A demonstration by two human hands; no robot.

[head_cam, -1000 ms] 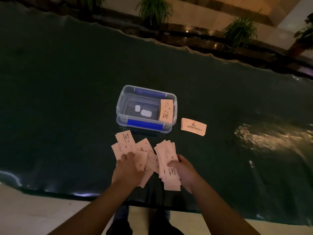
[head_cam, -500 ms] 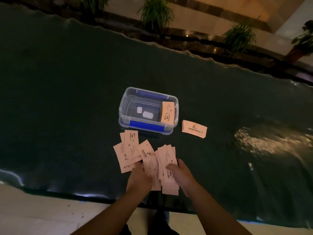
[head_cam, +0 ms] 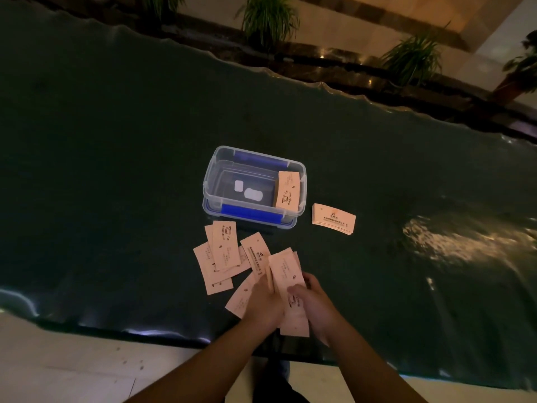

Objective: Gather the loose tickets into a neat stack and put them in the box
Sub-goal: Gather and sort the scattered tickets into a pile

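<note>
Several pale pink loose tickets (head_cam: 220, 257) lie fanned on the dark table, just in front of a clear plastic box (head_cam: 213, 178) with blue clips. A neat stack of tickets (head_cam: 286, 191) stands inside the box against its right wall. Another stack (head_cam: 333, 219) lies on the table to the right of the box. My right hand (head_cam: 315, 303) grips a bundle of tickets (head_cam: 286, 274) near the table's front edge. My left hand (head_cam: 266, 303) presses against the bundle's left side, holding a ticket there; another ticket (head_cam: 239, 299) pokes out beneath it.
The dark green table (head_cam: 116, 170) has a wavy far edge, with potted plants (head_cam: 268, 18) behind it. A bright reflection (head_cam: 453, 237) sits on the table at the right. Pale floor (head_cam: 58, 367) shows below the near edge.
My left hand has moved right, from the fanned tickets to the bundle in my right hand, bringing tickets with it. The bundle has risen slightly; fewer tickets lie spread out.
</note>
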